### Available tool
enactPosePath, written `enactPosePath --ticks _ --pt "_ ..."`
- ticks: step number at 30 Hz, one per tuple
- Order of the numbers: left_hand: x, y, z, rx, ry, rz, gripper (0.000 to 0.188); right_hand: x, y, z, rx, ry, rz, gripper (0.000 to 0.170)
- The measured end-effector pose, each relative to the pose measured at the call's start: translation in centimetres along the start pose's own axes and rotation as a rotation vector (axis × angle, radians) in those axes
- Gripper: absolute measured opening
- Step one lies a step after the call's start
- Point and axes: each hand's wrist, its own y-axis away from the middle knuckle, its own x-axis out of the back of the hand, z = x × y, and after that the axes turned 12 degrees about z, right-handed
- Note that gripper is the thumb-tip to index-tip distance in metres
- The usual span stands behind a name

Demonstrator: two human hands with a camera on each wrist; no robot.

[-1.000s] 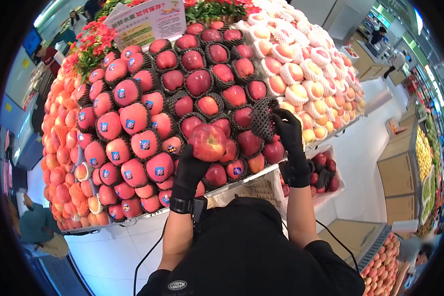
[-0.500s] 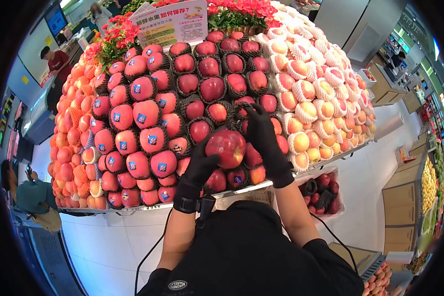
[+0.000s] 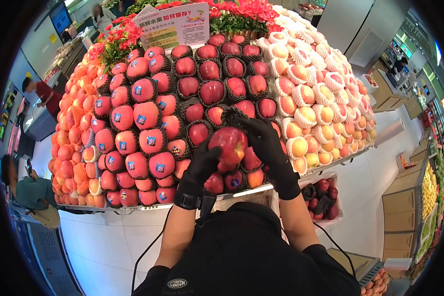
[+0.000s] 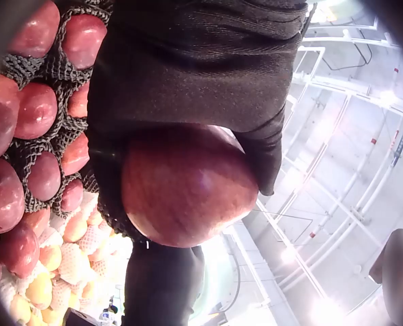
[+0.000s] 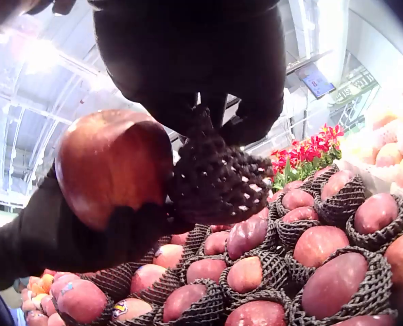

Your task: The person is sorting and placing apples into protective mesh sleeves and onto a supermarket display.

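Note:
A large red apple (image 3: 230, 143) is gripped in my gloved left hand (image 3: 202, 160), the thumb across its near side. In the left wrist view the black glove wraps over the top of the apple (image 4: 191, 187). Just to the right, my gloved right hand (image 3: 265, 140) pinches a black foam net sleeve (image 5: 218, 178) by its gathered end. The net hangs bunched beside the apple in the right wrist view, off the fruit. Both hands are held over the rows of red apples (image 3: 212, 92) sitting in black nets.
Stickered apples (image 3: 145, 114) fill the display's left part, and peaches in white nets (image 3: 306, 116) its right. A sign (image 3: 175, 27) and red flowers (image 3: 244, 15) stand behind. A lined crate of dark red apples (image 3: 325, 200) is low at the right. People stand around the display.
My right hand has come in from the right with the net, close to the apple in my left hand. The apple has shifted right and turned. The head view has tilted slightly.

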Motion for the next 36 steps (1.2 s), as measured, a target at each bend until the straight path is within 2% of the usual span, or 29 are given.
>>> enactPosePath --ticks 4,7,9,11,13,15,17,20,21,24,27,29,32,36 --pt "0.3 -0.7 -0.5 0.015 0.033 0.029 0.048 1.0 0.7 -0.8 -0.174 -0.253 -0.069 0.051" --pt "-0.8 -0.7 0.0 0.026 0.062 0.106 0.049 1.2 1.0 -1.7 -0.268 -0.315 -0.19 0.072" --pt "-1.6 -0.7 0.3 0.024 0.068 0.126 0.051 0.6 1.2 -1.9 -0.224 -0.291 -0.211 0.086" --pt "-2.0 -0.7 0.3 0.017 0.043 0.114 0.053 -0.4 1.4 -1.8 -0.085 -0.238 -0.163 0.097" --pt "-3.1 0.2 1.6 0.008 -0.133 0.142 0.051 -0.6 1.3 -2.5 -0.147 -0.272 -0.134 0.095" --pt "-3.2 0.4 1.8 -0.02 -0.19 0.132 0.048 -0.8 1.5 -2.2 -0.244 -0.305 -0.093 0.092" --pt "-2.8 -0.1 1.1 -0.069 -0.129 0.082 0.045 -1.2 2.2 0.0 -0.373 -0.335 -0.038 0.088" --pt "-3.7 0.2 2.1 -0.009 0.005 0.119 0.041 -1.2 2.9 3.2 -0.37 -0.511 0.055 0.08" --pt "-3.3 -0.2 1.7 -0.096 -0.083 0.157 0.037 -0.7 2.9 2.0 -0.51 -0.718 0.047 0.07" --pt "-2.1 -1.6 -0.2 -0.316 -0.287 0.263 0.026 -0.6 3.7 3.7 -0.622 -0.841 0.14 0.067" --pt "-2.4 -1.9 -1.0 -0.433 -0.388 0.338 0.023 -0.3 3.9 3.5 -0.646 -1.024 0.202 0.067" --pt "-2.7 -2.0 -1.0 -0.478 -0.466 0.367 0.029 -0.2 3.7 3.2 -0.616 -0.968 0.168 0.072" --pt "-3.4 -1.8 -1.3 -0.642 -0.53 0.318 0.04 0.2 2.9 1.2 -0.511 -0.826 0.173 0.081" --pt "-4.6 -1.3 0.9 -0.662 -0.652 0.187 0.057 1.0 2.1 -0.7 -0.394 -0.688 0.139 0.092"
